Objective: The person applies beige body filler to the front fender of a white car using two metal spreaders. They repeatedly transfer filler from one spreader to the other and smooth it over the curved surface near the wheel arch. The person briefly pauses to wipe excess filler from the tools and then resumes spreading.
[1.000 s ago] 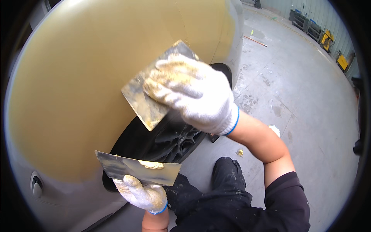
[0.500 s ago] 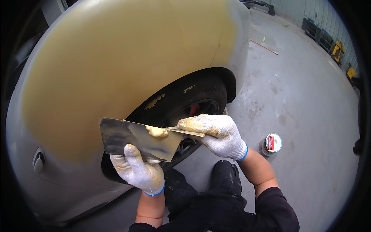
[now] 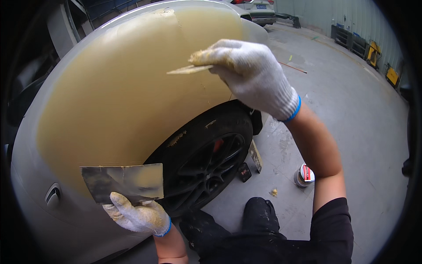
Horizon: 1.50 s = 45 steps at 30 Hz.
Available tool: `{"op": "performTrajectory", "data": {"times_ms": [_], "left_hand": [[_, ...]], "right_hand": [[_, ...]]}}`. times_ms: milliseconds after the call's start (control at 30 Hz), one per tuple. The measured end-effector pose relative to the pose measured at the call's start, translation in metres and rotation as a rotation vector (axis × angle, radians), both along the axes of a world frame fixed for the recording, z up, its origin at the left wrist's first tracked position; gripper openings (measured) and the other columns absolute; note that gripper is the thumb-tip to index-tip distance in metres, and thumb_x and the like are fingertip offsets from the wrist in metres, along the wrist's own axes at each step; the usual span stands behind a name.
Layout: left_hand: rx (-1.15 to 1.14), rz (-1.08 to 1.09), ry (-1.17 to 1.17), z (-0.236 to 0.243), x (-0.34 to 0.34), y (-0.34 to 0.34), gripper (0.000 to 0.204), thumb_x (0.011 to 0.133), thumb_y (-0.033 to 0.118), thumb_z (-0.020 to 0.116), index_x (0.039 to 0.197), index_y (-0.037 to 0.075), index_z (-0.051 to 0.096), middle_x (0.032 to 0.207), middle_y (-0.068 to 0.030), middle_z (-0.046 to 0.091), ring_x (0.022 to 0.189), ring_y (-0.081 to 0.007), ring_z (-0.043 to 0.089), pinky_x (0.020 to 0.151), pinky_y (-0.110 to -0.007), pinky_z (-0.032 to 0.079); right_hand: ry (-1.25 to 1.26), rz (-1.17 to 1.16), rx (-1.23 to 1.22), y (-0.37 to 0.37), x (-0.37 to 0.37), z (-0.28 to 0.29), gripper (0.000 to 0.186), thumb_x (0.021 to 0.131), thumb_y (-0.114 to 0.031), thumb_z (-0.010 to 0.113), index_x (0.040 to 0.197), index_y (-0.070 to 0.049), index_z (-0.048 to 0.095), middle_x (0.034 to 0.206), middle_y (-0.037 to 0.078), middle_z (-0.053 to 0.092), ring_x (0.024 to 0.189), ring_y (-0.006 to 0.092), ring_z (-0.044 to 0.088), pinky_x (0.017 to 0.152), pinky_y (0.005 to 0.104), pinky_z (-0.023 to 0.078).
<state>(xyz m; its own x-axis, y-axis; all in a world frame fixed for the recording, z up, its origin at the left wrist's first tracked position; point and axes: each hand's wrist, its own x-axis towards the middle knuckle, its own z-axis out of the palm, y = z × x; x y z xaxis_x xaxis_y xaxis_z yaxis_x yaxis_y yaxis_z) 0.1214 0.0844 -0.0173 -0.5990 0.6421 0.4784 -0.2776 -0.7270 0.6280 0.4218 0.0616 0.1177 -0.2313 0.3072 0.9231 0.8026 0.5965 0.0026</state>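
In my left hand (image 3: 140, 216), in a putty-stained white glove, is a flat rectangular putty board (image 3: 125, 182) with dark and yellowish smears. It is held low, in front of the car's side near the wheel (image 3: 206, 165). Above and to the right, my gloved right hand (image 3: 257, 72) pinches a thin, pale putty spreader (image 3: 187, 70), seen nearly edge-on. The spreader is over the car's panel (image 3: 118, 101), which carries a wide coat of yellowish filler; whether it touches cannot be told. Dried putty flecks mark the tyre.
A tin (image 3: 303, 176) with a red-and-white item on top stands on the grey floor at the right. Near the wheel are a small black box (image 3: 244, 172), an upright board (image 3: 255, 157) and a putty crumb (image 3: 274, 192). Another car (image 3: 261, 9) is parked behind.
My right hand has risen away from the board with the spreader. My left hand and board have moved down and left. The putty lump no longer shows on the board.
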Motion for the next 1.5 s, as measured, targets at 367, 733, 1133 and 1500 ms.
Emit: {"op": "performTrajectory", "data": {"times_ms": [367,733,1133,1500], "left_hand": [[0.019,-0.446,0.181,-0.018,0.023,-0.01,0.039,0.106,0.019,0.065,0.132,-0.008,0.057,0.117,-0.0179,0.07,0.101,-0.0218,0.071,0.089,-0.033,0.061],[-0.073,-0.538,0.254,-0.049,0.024,0.0,0.041,0.107,0.022,0.066,0.133,-0.007,0.056,0.117,-0.0161,0.07,0.099,-0.0203,0.071,0.088,-0.033,0.061],[-0.094,-0.562,0.384,-0.065,0.007,0.014,0.046,0.107,0.025,0.068,0.139,-0.006,0.055,0.125,-0.0144,0.067,0.108,-0.0196,0.067,0.096,-0.033,0.058],[-0.139,-0.633,0.297,-0.055,0.011,0.009,0.045,0.103,0.023,0.074,0.134,-0.006,0.056,0.114,-0.0134,0.071,0.093,-0.0168,0.072,0.076,-0.029,0.062]], "right_hand": [[-0.028,-0.213,-0.295,0.104,0.039,0.16,0.029,0.089,0.001,0.066,0.111,-0.005,0.084,0.102,0.02,0.081,0.089,0.0294,0.076,0.083,0.0377,0.06],[-0.086,-0.22,0.204,0.071,0.012,0.005,0.026,0.086,-0.001,0.069,0.106,-0.01,0.085,0.103,0.011,0.081,0.092,0.0308,0.078,0.084,0.0378,0.063],[0.102,-0.207,0.056,0.069,-0.049,-0.204,0.031,0.086,-0.013,0.073,0.116,-0.015,0.083,0.118,0.003,0.08,0.113,0.0295,0.076,0.1,0.0462,0.061],[0.675,0.015,0.244,0.056,0.051,-0.064,0.026,0.095,0.009,0.07,0.12,0.004,0.075,0.107,0.014,0.079,0.092,0.0171,0.073,0.087,0.0275,0.058]]}}
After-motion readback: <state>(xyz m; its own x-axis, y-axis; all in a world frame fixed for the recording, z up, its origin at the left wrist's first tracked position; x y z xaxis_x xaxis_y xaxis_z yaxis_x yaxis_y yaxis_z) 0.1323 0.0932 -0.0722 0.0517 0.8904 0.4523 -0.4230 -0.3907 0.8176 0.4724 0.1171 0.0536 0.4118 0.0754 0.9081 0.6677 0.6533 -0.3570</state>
